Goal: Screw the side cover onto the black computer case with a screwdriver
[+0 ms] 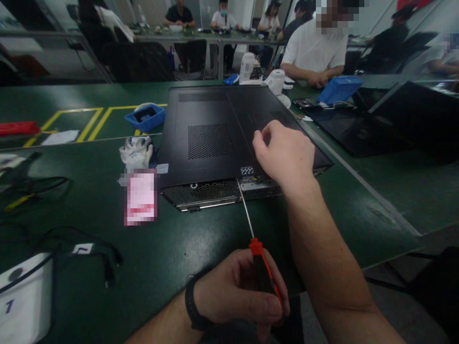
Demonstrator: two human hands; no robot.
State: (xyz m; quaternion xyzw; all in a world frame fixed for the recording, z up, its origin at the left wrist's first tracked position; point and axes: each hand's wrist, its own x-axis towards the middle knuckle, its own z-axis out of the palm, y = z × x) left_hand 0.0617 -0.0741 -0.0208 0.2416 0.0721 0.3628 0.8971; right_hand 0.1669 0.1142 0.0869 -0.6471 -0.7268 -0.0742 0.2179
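A black computer case (215,129) lies flat on the green table (168,258), its rear panel facing me. My left hand (240,291) is closed around the red and black handle of a screwdriver (256,253). The thin shaft runs up to the rear edge of the case, its tip at the panel near a small sticker. My right hand (285,155) rests on the near right corner of the case lid, fingers curled and pressed on the cover. A black band circles my left wrist.
A blue tray (145,117) and a bunched white glove (136,152) sit left of the case, with a pink blurred card (140,197) nearby. Black cables (89,243) lie at the left. A person in white sits at the back right, by another dark case (387,124).
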